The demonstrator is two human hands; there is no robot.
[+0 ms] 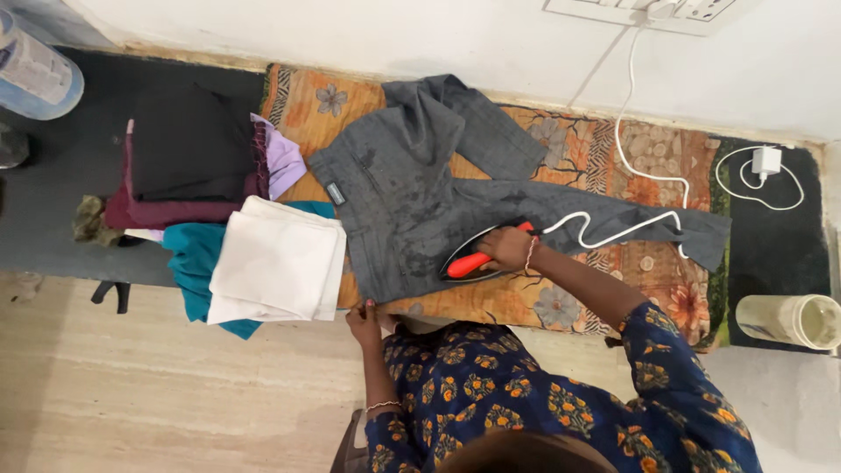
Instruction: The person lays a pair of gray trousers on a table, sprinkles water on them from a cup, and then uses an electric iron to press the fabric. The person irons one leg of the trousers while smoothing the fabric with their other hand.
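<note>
Nearest the camera, a dark head of hair [526, 451] is seen at the bottom edge, above a navy top printed with orange and yellow flowers [561, 394]. Beneath it a pale stone floor [131, 385] is spread to the left.

One left hand [362, 320] is pressed at the near hem of a pair of grey trousers [412, 193], the fingers pinched closed on the cloth edge; a thin bangle is worn on that wrist. One right hand [508, 248] is wrapped fully around the red handle of an iron [477, 258], which is laid flat on the trousers near their middle. A single white cord [613, 229] is trailed from the iron across one trouser leg and up the wall.

The trousers are spread, legs to the right, over an orange flowered blanket [648, 263], which is laid on a dark mat [61, 175] along the foot of a white wall [350, 26]. Just left of the trousers, a folded white cloth [276, 263] is stacked on a teal one [193, 254]; behind these, a pile of black, maroon and lilac garments [193, 158] is kept.

Two containers are counted: a pale jar [788, 320] lying at the far right and a blue-and-white one [35, 70] at the top left. One white charger [766, 160] is left on the mat, and a socket strip [648, 10] is fixed on the wall.
</note>
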